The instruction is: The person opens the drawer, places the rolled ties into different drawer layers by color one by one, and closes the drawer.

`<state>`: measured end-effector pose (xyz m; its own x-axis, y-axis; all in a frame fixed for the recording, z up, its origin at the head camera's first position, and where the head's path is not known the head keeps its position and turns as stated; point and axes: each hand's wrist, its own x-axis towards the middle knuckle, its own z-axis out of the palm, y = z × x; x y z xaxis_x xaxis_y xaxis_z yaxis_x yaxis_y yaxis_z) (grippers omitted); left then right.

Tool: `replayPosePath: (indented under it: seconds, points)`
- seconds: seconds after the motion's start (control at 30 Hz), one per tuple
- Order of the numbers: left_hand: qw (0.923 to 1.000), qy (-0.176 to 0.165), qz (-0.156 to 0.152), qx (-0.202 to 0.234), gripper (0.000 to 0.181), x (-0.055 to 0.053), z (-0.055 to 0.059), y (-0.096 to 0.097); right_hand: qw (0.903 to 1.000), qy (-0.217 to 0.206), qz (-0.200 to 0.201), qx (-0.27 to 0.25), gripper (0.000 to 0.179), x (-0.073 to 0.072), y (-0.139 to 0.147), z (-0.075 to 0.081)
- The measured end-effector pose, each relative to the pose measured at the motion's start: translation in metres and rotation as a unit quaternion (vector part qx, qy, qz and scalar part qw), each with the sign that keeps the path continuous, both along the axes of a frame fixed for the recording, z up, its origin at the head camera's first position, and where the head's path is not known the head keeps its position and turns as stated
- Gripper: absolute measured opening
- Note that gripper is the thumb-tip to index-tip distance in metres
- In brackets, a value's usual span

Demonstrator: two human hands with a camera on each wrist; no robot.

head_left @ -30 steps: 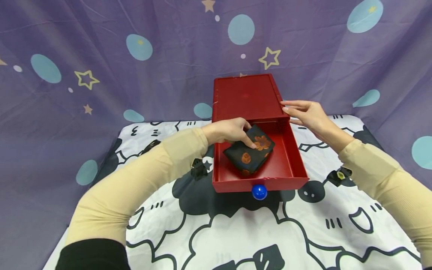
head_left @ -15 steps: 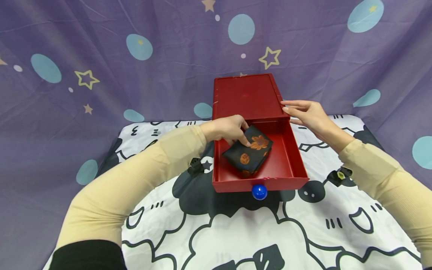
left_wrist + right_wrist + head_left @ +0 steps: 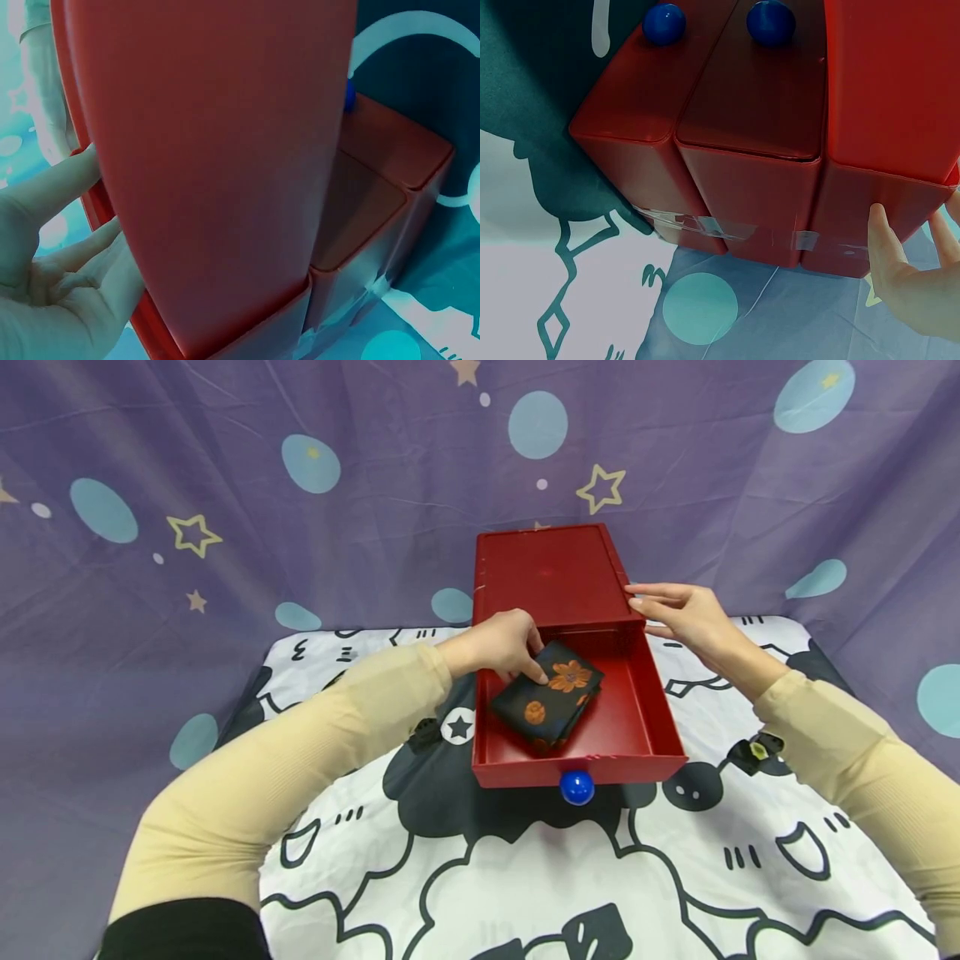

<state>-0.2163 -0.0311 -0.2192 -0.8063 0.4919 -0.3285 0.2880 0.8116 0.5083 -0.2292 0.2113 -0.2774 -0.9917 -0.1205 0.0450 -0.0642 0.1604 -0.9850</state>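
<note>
In the head view, your left hand (image 3: 504, 645) pinches one dark flowered cloth (image 3: 553, 702) in the left half of the one pulled-out red drawer (image 3: 626, 714), with one blue knob (image 3: 577, 787). The cloth looks light and soft (perhaps slippery), so grip all its layers at the far-left edge. In the left wrist view, the drawer hides the cloth. In the right wrist view, three red boxes (image 3: 746, 191) and two lower knobs (image 3: 771, 22) show; your right hand (image 3: 919, 289), fingers apart, touches the top box.

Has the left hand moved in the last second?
Yes. In the head view, the left hand has shifted left and slightly up the picture, judged against the blue knob.
</note>
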Motion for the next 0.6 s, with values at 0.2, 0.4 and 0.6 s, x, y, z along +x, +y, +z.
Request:
replayPosePath:
  seconds: [0.2,0.4,0.6]
  points:
    - [0.9994,0.024,-0.013,-0.021,0.034,-0.0009,-0.0008,-0.0039,1.0000,-0.001,0.002,0.003,0.047,0.0006,0.0000,0.0007]
    - [0.9931,0.102,-0.044,-0.039,0.028,0.0014,-0.0014,-0.0061,1.0000,0.000,0.001,0.003,0.047,0.0005,0.0000,0.0003]
    - [0.9843,0.161,-0.055,-0.047,0.034,0.0064,-0.0020,-0.0093,1.0000,-0.001,0.001,0.005,0.048,0.0004,0.0003,-0.0001]
